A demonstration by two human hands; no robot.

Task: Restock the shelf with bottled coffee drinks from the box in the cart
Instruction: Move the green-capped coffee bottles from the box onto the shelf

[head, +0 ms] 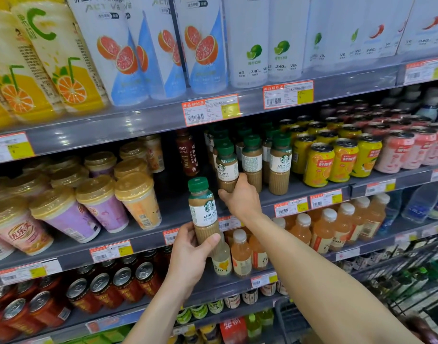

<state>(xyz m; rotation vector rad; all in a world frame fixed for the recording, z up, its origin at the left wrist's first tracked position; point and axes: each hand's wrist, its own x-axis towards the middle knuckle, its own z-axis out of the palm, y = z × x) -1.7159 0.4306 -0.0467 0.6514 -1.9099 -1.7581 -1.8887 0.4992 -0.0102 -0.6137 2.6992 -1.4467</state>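
My left hand (192,252) grips a green-capped caffe latte bottle (203,209) by its lower half, upright, in front of the shelf edge. My right hand (240,197) reaches onto the middle shelf (312,187) and holds the base of another latte bottle (227,167) at the front of its row. More green-capped coffee bottles (280,162) stand in rows behind and to the right of it. A gap lies on the shelf left of that row, in front of a dark brown Costa bottle (188,152).
Lidded milk-tea cups (136,197) stand left of the gap and yellow orange-drink cans (342,157) right of the coffee. Tall bottles fill the shelf above; juice bottles (322,229) and cans sit below. The wire cart (399,276) is at the lower right.
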